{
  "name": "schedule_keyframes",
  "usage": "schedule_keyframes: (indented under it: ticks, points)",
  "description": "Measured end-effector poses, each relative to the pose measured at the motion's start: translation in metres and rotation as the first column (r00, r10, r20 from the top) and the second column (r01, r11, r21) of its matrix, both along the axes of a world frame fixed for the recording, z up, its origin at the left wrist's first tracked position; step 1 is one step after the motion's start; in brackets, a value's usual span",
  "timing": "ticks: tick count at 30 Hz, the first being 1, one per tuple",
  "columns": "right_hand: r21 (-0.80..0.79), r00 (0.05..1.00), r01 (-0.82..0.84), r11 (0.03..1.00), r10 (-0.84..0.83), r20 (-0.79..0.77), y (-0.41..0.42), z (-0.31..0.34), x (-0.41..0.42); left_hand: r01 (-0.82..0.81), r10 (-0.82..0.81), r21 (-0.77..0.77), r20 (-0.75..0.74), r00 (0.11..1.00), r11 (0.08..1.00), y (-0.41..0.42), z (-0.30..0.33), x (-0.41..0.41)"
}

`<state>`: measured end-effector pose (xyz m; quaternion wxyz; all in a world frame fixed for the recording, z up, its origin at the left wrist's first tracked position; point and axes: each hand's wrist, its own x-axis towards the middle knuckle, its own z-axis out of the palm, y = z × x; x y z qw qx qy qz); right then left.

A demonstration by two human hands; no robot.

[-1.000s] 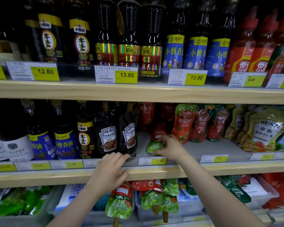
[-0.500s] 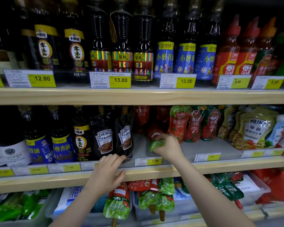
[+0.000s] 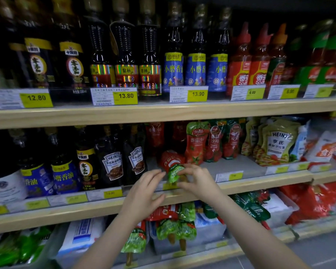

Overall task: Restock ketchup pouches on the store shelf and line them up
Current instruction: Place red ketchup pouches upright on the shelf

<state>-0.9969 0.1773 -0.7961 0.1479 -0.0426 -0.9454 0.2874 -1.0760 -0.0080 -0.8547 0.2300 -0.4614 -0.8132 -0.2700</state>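
— On the middle shelf (image 3: 241, 164), what have you got there?

— A ketchup pouch (image 3: 173, 166), lying in the gap between the Heinz bottles (image 3: 124, 162) and the standing pouches (image 3: 197, 144). My right hand (image 3: 198, 179) pinches its green end with curled fingers; I judge that grip is for tipping it upright.

— And your left hand (image 3: 144, 193)?

— Fingers spread and loose, holding nothing, just beside the pouch. I think it is there to steady it.

— Which way does the pouch point?

— Its long axis runs front to back, slightly tilted: green end toward me at the shelf edge, red end toward the rear. The others stand upright, labels out, so this one isn't lined up yet.
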Motion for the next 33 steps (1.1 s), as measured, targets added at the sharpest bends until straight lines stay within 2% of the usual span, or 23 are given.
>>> schedule_keyframes:
  ticks: [4,8,9,11,13,18,24,28,33]
  points:
    - [0.044,0.988,-0.042,0.998,0.049,-0.148,0.002,0.021,0.006,0.012,-0.033,0.083,0.258,0.965,0.996,0.03,0.016,-0.01]
    - [0.205,0.98,0.037,0.978,0.005,-0.198,0.009,0.047,0.004,0.021,-0.128,0.275,0.377,0.917,0.961,0.045,0.035,-0.016]
    - [0.184,0.982,0.019,0.983,0.017,-0.19,0.012,0.052,0.003,0.03,-0.154,0.295,0.405,0.901,0.955,0.046,0.039,-0.018]
    - [-0.034,0.982,-0.094,0.995,0.087,-0.167,0.019,0.059,-0.002,0.031,-0.163,0.274,0.475,0.865,0.961,0.044,0.048,-0.022]
    - [-0.236,0.974,-0.154,0.96,0.108,-0.198,0.024,0.06,-0.007,0.023,-0.144,0.224,0.542,0.828,0.974,0.043,0.055,-0.027]
    - [-0.514,0.964,-0.12,0.85,-0.024,-0.265,0.025,0.052,-0.023,-0.018,-0.11,0.207,0.589,0.801,0.978,0.049,0.056,-0.034]
    - [-0.718,0.976,-0.045,0.694,-0.124,-0.18,0.03,0.042,-0.044,-0.036,-0.118,0.22,0.648,0.752,0.975,0.058,0.055,-0.044]
    - [-0.847,0.979,-0.084,0.525,-0.117,-0.169,0.033,0.027,-0.05,-0.053,-0.12,0.231,0.672,0.73,0.971,0.06,0.05,-0.049]
    - [-0.823,0.981,-0.051,0.566,-0.126,-0.148,0.031,0.035,-0.063,-0.113,-0.084,0.236,0.689,0.719,0.965,0.059,0.053,-0.046]
